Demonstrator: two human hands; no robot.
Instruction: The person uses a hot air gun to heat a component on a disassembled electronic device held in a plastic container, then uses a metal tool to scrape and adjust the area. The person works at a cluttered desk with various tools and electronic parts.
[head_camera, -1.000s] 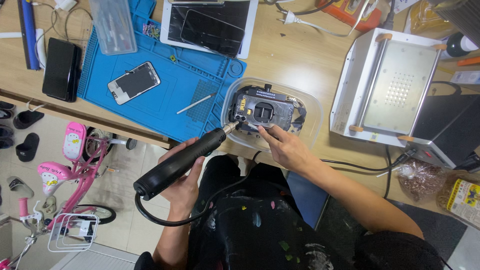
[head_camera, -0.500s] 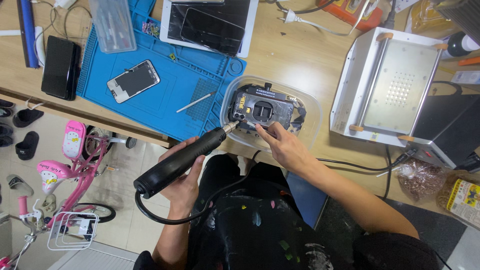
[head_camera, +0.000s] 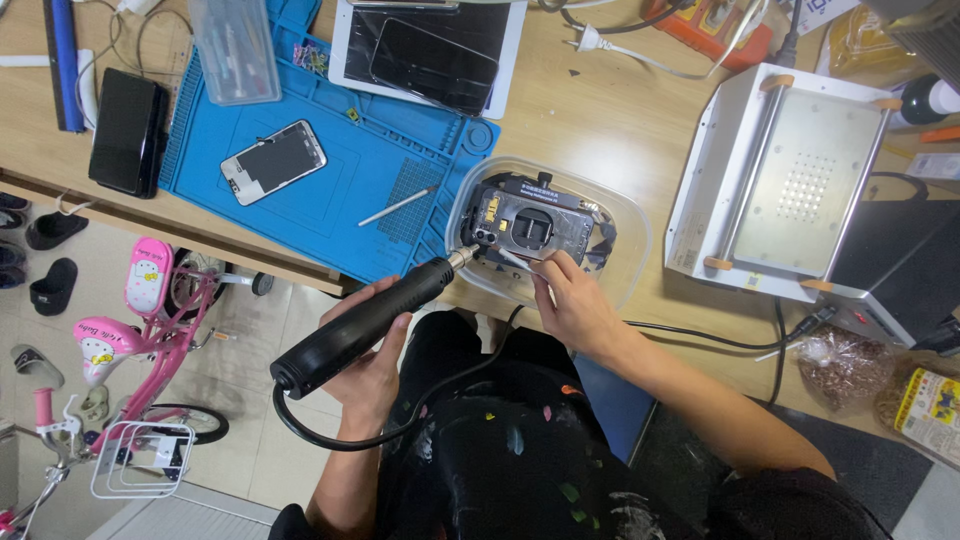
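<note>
Left hand (head_camera: 365, 365) clamped on black rotary tool (head_camera: 355, 330), tip at near-left corner of opened phone (head_camera: 530, 225). Phone sits in clear tray (head_camera: 625, 255) on counter (head_camera: 600, 110). Right hand (head_camera: 575, 305) pinches phone's near edge. Phone's back already off, insides exposed; grinding apparently midway.

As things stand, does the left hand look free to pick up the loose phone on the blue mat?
Probably not: the left hand is wrapped around the black rotary tool, though the phone lies uncovered.
</note>
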